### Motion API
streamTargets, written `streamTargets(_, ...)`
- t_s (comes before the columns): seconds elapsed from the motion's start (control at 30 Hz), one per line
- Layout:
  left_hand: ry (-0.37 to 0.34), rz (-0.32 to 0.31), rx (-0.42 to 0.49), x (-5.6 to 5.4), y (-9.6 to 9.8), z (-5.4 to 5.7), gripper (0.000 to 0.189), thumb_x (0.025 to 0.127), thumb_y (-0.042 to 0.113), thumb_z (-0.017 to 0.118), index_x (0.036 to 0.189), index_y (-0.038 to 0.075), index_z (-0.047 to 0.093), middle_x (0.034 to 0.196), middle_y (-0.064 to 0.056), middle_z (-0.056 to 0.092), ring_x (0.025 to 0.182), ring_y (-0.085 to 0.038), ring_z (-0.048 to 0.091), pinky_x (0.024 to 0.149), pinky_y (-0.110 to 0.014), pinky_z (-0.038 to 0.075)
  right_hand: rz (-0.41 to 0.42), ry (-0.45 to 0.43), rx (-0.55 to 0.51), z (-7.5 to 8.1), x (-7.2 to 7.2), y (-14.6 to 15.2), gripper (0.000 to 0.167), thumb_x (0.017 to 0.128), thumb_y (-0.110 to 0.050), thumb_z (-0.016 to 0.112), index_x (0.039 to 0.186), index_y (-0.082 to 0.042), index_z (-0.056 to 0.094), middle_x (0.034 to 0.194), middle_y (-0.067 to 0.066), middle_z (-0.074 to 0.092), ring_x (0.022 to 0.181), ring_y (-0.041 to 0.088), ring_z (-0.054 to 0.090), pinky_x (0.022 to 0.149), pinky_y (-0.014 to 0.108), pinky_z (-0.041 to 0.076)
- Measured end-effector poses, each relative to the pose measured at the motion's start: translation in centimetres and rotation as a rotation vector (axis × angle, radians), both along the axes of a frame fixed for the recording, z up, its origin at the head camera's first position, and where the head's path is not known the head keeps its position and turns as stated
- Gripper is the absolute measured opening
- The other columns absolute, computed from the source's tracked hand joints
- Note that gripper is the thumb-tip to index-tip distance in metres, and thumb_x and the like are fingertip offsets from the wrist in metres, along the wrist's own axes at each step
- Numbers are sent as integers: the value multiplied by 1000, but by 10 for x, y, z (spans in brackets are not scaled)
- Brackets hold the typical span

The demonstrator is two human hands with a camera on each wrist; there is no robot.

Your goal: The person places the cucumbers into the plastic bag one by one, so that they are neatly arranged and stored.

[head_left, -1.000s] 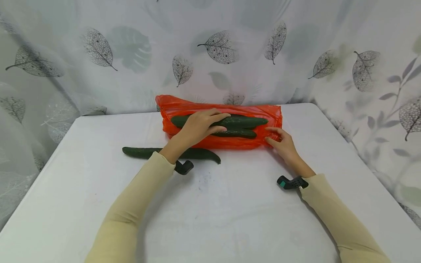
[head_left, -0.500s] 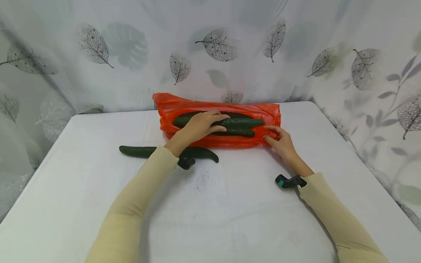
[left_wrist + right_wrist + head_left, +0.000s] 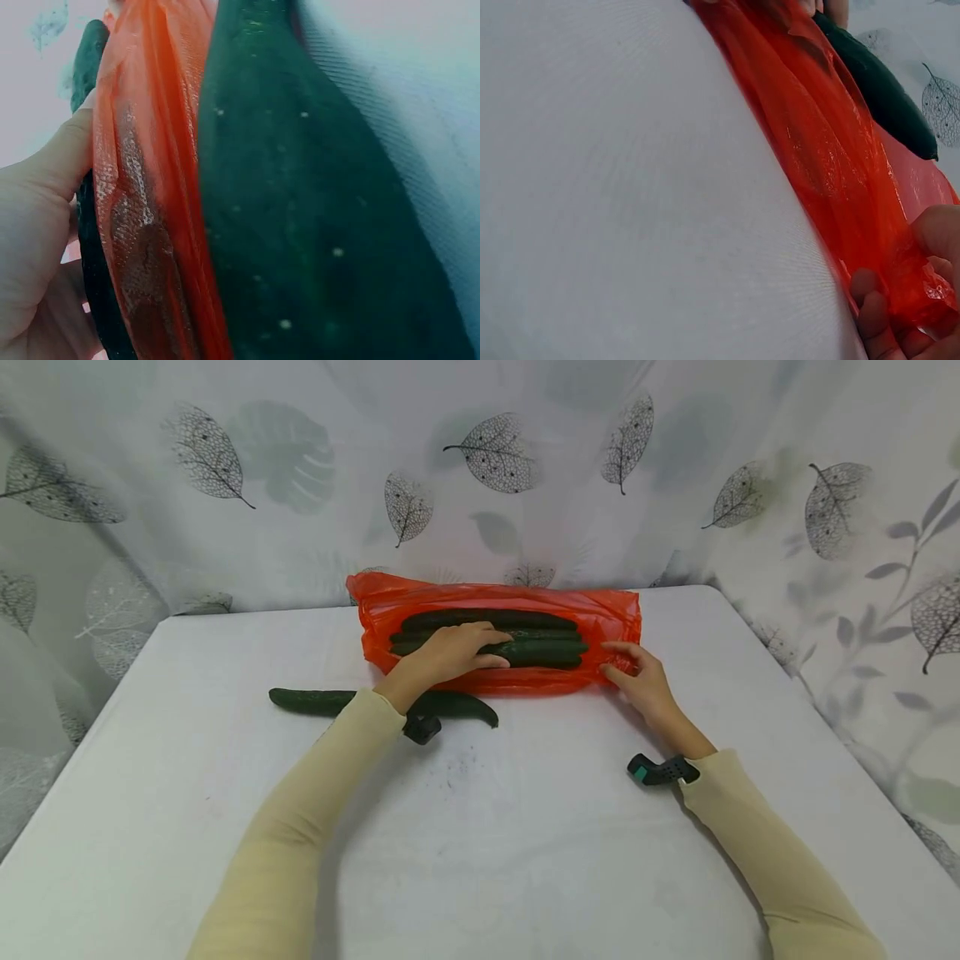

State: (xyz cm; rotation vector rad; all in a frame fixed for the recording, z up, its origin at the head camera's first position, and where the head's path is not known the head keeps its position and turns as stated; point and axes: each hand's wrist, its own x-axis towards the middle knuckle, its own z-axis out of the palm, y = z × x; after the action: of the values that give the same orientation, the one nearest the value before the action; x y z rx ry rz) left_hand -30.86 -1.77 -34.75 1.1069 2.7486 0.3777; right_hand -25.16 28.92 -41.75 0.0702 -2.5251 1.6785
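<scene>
On a red plastic bag [image 3: 480,681], opened out along the table's far side, several cucumbers lie side by side. My left hand [image 3: 453,652] reaches over the front cucumber [image 3: 543,652] and grips it, thumb on the near side; its palm hides the cucumber's left part. Behind it lies another cucumber [image 3: 487,620]. My right hand [image 3: 641,681] holds the bag's bunched right end, and in the right wrist view thumb and fingers close on the red film [image 3: 900,285]. A separate cucumber [image 3: 307,702] lies on the table under my left wrist, large in the left wrist view.
The white-covered table [image 3: 525,835] stretches toward me. A leaf-patterned curtain [image 3: 300,527] hangs behind the table and along both sides. Each wrist wears a dark band, such as the right wristband [image 3: 663,770].
The cucumber in my left hand has come down from across the others to lie at the front of the row, and the ones behind show more. My right hand keeps its place.
</scene>
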Motion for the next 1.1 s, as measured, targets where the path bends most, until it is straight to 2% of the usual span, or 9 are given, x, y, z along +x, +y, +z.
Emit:
streamTargets(0.2,-73,3,-4,-3,-4,-5,58,96,47,56,143,15,51,142,-7,52,133,-25,46,110,-45,36,-24,-10,-27,2,-1,-3,40,96,-13,61,133,1,54,131,10,51,109,11,45,79,9,44)
streamTargets(0.37,-118,-9,13,-4,-6,-5,56,96,45,57,142,13,52,142,-6,53,133,-22,46,112,-42,35,-70,-61,-126,4,0,-4,39,96,-16,62,132,-3,56,118,-1,53,91,5,53,70,12,50)
streamTargets(0.47,-130,-25,14,-3,-6,-4,55,96,42,59,141,12,54,142,-6,54,134,-21,46,112,-40,34,-93,-63,-204,5,0,-4,35,96,-14,63,129,-5,59,106,-5,55,82,3,57,68,13,52)
streamTargets(0.63,-166,-45,11,-3,-7,-9,49,95,40,62,137,14,57,135,-5,59,126,-21,52,108,-38,38,-100,-30,-278,4,0,-6,30,95,-11,64,124,-8,63,102,-4,58,80,3,59,69,13,53)
streamTargets(0.8,-229,-39,3,-1,-11,-14,40,95,37,63,130,19,54,128,-6,61,117,-22,55,103,-40,43,-108,-34,-245,5,2,-7,32,96,-14,63,127,-9,61,106,-6,56,85,4,58,72,12,52)
streamTargets(0.9,-220,-36,8,0,-12,-15,39,95,35,63,129,19,54,127,-6,62,117,-21,57,103,-40,43,-105,-38,-239,5,2,-8,34,96,-14,63,129,-7,60,107,-7,55,85,4,56,72,12,52)
streamTargets(1.1,-149,-72,11,0,-13,-12,38,95,33,64,128,16,61,122,-3,64,108,-18,59,100,-37,45,-94,-24,-278,5,2,-5,32,95,-12,64,127,-8,62,108,-5,56,85,5,56,71,12,52)
